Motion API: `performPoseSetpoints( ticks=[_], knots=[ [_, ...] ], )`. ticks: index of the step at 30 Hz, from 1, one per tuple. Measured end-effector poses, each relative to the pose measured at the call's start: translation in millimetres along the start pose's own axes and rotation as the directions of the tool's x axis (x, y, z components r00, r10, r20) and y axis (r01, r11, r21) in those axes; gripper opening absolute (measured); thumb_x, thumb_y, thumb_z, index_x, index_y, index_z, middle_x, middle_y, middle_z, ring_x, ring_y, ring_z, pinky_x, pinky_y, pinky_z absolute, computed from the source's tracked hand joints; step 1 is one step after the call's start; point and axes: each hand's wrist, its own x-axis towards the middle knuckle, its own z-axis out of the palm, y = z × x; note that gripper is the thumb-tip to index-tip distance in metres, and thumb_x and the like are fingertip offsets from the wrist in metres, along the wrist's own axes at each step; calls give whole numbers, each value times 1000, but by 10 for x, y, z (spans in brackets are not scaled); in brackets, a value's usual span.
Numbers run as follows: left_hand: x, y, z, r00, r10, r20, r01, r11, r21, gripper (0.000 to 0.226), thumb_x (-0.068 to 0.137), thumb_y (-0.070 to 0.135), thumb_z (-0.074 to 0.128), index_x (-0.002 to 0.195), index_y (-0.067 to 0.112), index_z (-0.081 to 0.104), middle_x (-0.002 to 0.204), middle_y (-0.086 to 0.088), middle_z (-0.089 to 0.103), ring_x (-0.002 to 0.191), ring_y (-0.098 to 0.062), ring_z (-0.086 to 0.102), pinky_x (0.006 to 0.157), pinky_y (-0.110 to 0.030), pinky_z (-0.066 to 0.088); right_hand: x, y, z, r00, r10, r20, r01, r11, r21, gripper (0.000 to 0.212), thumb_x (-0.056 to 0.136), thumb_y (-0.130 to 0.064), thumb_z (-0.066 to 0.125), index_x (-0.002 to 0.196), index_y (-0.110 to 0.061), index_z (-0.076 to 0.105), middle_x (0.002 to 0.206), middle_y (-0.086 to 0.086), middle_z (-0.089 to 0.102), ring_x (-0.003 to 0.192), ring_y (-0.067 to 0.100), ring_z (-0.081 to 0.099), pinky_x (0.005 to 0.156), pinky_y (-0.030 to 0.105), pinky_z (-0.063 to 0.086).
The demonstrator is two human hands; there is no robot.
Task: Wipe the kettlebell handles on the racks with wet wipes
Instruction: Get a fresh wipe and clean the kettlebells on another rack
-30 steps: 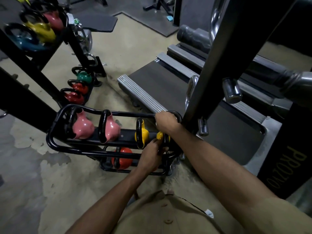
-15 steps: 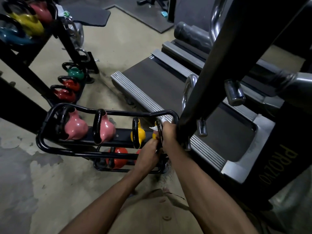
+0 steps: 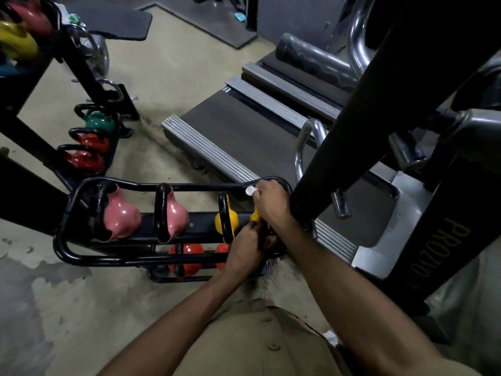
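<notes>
Someone is wiping at the right end of a low kettlebell rack.

The right hand [image 3: 271, 203] is pinching a small white wet wipe [image 3: 250, 190] in curled fingers, close against the far rail of the black tubular steel rack [image 3: 67, 241]. I cannot tell whether the wipe is touching the rail or a handle. The left hand [image 3: 244, 249] is gripping what looks like the near side of the black handle [image 3: 262, 238] of the end yellow kettlebell [image 3: 255, 215], which is mostly hiding between the two hands. Another yellow kettlebell [image 3: 226, 220] is sitting just beside it, with two glossy pink kettlebells [image 3: 122, 219] further left on the same tier and orange-red kettlebells [image 3: 187, 256] sitting on the tier below. A grey-edged treadmill [image 3: 238, 131] is lying beyond the rack on the concrete floor [image 3: 168, 66].
</notes>
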Motion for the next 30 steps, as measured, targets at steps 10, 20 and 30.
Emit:
performPoseSetpoints(
  ticks=[10, 20, 30],
  knots=[
    [-13, -82, 10, 1000, -2, 8, 1, 998, 55, 34, 92, 14, 56, 125, 8, 63, 116, -11, 62, 100, -33, 62, 80, -48, 53, -446, 264, 149, 942, -312, -126, 307, 950, -53, 30, 90, 0, 54, 111, 0, 74, 129, 15, 66, 127, 32, 58, 106, 40, 49],
    [-34, -66, -3, 999, 28, 16, -28, 998, 50, 28, 97, 28, 56, 119, 12, 62, 112, -5, 61, 105, -24, 57, 85, -36, 48, -315, 155, 117, 757, 357, 547, -549, -107, 829, 39, 109, -25, 37, 84, -8, 61, 71, 13, 66, 51, 20, 63, 49, 27, 46],
    [-54, 28, -80, 999, 28, -44, -31, 996, -81, 31, 89, 20, 65, 119, 11, 65, 104, 8, 62, 89, -4, 57, 72, -24, 46, -378, 58, 137, 952, 281, -120, -167, 809, 563, 22, 96, -17, 55, 110, -9, 69, 106, 10, 70, 101, 29, 64, 88, 36, 47]
  ],
)
